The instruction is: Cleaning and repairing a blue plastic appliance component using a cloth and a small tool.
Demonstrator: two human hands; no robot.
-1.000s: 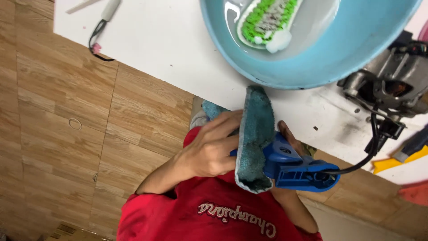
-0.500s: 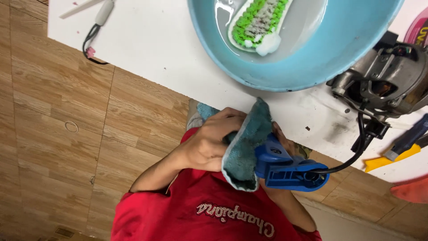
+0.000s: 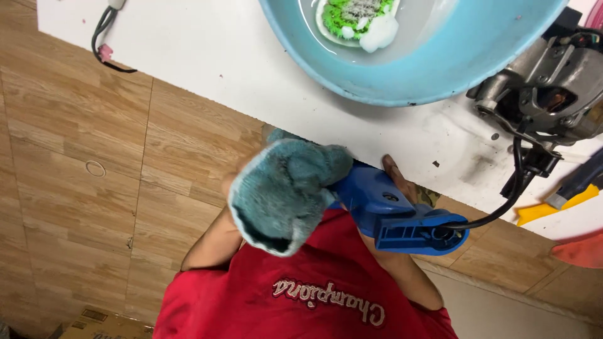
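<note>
I press a teal cloth (image 3: 286,191) against a blue power tool (image 3: 389,213) in front of my chest, just below the edge of the white table (image 3: 207,69). My left hand is hidden under the cloth it grips; my right hand (image 3: 402,182) clasps the tool from behind. On the table, a blue basin (image 3: 433,69) holds soapy water and a green brush (image 3: 352,16).

We see one package, a brown cardboard box (image 3: 103,322) on the wooden floor (image 3: 75,188), bottom-left corner of our view, flat top, small dark printed label, partly cut off.
</note>
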